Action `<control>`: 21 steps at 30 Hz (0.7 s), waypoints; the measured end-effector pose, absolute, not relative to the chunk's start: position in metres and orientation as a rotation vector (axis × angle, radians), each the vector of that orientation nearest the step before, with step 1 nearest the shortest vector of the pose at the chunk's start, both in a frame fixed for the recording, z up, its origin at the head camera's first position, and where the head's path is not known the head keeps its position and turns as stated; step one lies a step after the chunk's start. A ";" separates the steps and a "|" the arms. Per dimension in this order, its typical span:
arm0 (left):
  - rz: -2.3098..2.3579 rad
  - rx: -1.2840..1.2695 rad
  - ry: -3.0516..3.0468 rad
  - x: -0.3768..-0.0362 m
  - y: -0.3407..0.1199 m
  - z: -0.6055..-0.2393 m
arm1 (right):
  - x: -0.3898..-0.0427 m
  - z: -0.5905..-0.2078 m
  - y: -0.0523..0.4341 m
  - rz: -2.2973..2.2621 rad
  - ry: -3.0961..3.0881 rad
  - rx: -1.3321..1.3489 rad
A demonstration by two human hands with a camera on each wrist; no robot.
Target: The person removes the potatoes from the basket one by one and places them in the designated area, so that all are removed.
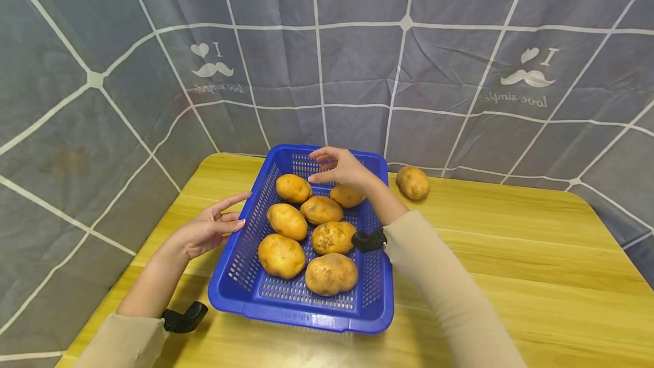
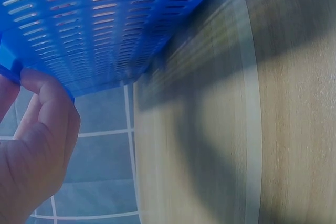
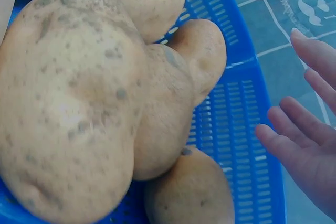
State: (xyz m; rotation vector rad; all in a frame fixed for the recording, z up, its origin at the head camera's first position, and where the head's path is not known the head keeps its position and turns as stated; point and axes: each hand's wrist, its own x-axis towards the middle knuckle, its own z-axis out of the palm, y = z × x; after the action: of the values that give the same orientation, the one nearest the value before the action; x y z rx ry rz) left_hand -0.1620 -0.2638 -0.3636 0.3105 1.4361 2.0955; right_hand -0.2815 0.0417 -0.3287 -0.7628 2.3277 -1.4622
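On the worktop (image 1: 511, 254) before me, a blue plastic basket (image 1: 301, 320) stands with a short end toward me, and I can count seven potatoes (image 1: 281, 256) lying loose on its slotted floor. Its raised walls, I judge, serve to keep such round things from rolling away. One single potato (image 1: 413, 182) lies outside, on the bare wood just beyond the right wall and near the grey cloth (image 1: 357, 67); nothing there pens it in.

My left hand (image 1: 209, 231) is at the left rim, thumb and forefinger parted and their tips against the plastic, rather than closed into a fist; I take that light touch as a way to steady the basket. My right hand (image 1: 343, 168) hangs above the basket's far end, thumb and fingers well apart, with nothing between them.

From that right hand, most of the potatoes lie lower and nearer to my body. One is close beneath the hand and wrist, partly hidden by them, and another lies just to the left, below the thumb. The single potato is off to the right, apart from both hands and past the rim.
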 end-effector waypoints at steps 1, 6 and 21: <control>2.097 0.315 1.434 -0.162 -0.264 -0.364 | -0.282 -0.330 0.040 -1.461 2.323 -0.764; 2.095 0.331 1.425 -0.164 -0.264 -0.364 | -0.282 -0.334 0.032 -1.470 2.297 -0.760; 2.115 0.308 1.433 -0.163 -0.262 -0.365 | -0.291 -0.346 0.008 -1.414 2.314 -0.758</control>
State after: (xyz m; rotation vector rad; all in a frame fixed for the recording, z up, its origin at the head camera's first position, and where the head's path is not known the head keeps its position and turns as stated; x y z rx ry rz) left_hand -0.1634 -0.2623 -0.3653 0.3078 1.4329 2.1146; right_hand -0.2908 0.0084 -0.3459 -0.7577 2.3139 -1.4135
